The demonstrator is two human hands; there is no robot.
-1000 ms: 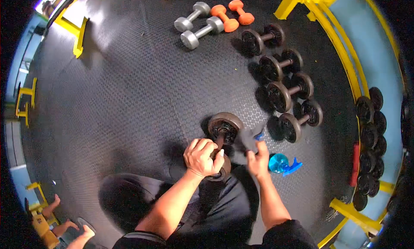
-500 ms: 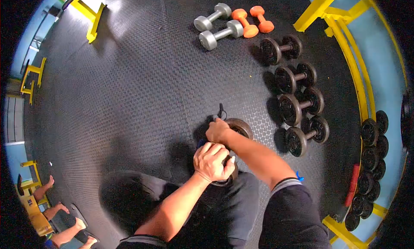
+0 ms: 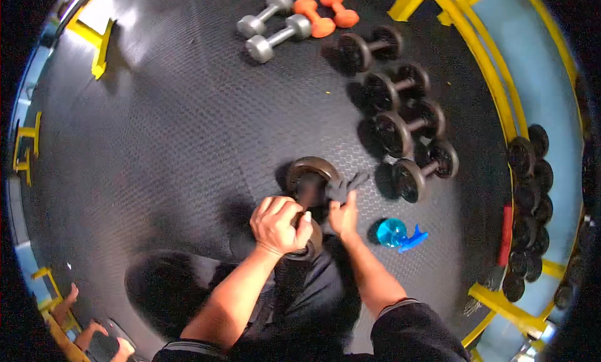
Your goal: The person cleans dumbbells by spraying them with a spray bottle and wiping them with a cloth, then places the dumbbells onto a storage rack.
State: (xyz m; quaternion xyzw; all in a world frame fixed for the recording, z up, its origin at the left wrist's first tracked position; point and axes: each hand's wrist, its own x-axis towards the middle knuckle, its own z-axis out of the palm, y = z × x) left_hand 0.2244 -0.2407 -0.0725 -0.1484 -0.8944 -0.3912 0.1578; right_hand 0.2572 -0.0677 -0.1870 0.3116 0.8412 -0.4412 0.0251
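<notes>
A dark dumbbell (image 3: 313,166) stands between my knees on the black floor. My left hand (image 3: 279,225) rests curled on its near plate, fingers bent round something I cannot fully see. Just right of the far plate, my right hand (image 3: 344,217) is closed on a dark grey cloth (image 3: 341,190), which is blurred and bunched up. A blue bottle (image 3: 392,233) with a bright blue top lies on the floor to the right of my right hand.
Several black dumbbells (image 3: 410,180) form a column at the right. Grey dumbbells (image 3: 278,39) and orange dumbbells (image 3: 340,9) lie beyond. Yellow racks (image 3: 491,61) line the right wall, with weight plates (image 3: 523,155) beside it. Another person's hand (image 3: 125,348) shows bottom left.
My right hand has moved right, off the dumbbell's far side, with the dark cloth. The bottle has come into sight. The view has shifted, so the floor objects appear further left.
</notes>
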